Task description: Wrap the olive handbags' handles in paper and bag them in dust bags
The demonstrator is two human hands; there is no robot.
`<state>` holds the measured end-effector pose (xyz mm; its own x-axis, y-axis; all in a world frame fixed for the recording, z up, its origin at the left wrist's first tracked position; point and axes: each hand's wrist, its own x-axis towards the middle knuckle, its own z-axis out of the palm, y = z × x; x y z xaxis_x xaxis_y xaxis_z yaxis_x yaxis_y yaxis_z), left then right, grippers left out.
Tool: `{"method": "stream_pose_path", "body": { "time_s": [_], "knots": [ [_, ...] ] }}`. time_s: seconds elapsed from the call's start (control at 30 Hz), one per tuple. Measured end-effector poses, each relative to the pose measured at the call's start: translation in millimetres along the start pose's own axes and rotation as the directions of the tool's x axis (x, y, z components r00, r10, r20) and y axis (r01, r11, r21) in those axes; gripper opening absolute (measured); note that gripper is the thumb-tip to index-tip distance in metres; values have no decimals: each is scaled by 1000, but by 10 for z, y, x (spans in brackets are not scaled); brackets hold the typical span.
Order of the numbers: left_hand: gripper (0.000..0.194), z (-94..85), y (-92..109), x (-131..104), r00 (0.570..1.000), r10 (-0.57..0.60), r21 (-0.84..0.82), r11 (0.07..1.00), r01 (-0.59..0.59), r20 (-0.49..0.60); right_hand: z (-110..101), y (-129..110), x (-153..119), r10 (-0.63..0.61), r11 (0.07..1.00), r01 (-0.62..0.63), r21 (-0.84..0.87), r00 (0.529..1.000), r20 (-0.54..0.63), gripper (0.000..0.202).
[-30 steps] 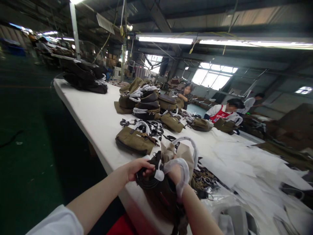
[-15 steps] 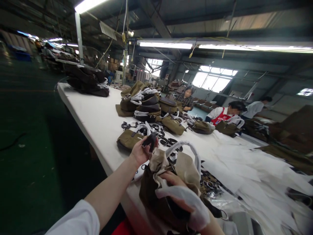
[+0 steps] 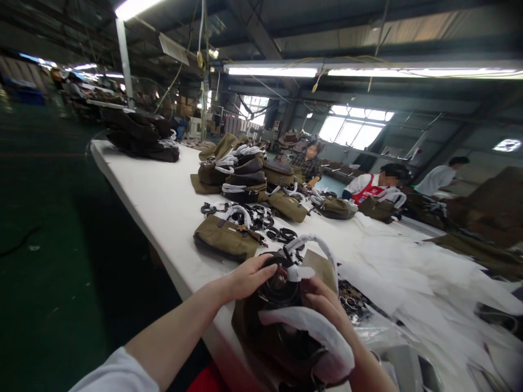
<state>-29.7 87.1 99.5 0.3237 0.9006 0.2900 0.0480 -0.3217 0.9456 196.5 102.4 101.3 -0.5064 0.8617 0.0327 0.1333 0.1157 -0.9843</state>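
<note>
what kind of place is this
Probably a bag factory or finishing workshop: olive bags with wrapped handles sit along a long white table, a person in a red apron works there, and strip lights hang overhead.

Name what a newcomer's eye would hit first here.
Probably the heap of olive-green bags with white-wrapped handles, midway along the long white table. Next, low in the centre, the left hand holding a coiled black strap over a dark olive-brown bag. Then the thin white sheets strewn across the table's right side.
</note>
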Motion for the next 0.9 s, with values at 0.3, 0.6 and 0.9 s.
{"method": "stream_pose_path", "body": {
  "time_s": [0.3,0.6,0.9],
  "knots": [
    [53,62,109,52,963,50,468,866,-174,264,175,27,32,306,926,-231,299,922,-237,29],
    [18,-116,131,-148,805,51,376,865,-331,591,-37,288,100,193,980,-165,108,912,-362,29],
    [17,-121,-88,-198,905,136,403,861,-309,404,9,200,-72,95,509,106,-854,979,178,42]
  ]
}}
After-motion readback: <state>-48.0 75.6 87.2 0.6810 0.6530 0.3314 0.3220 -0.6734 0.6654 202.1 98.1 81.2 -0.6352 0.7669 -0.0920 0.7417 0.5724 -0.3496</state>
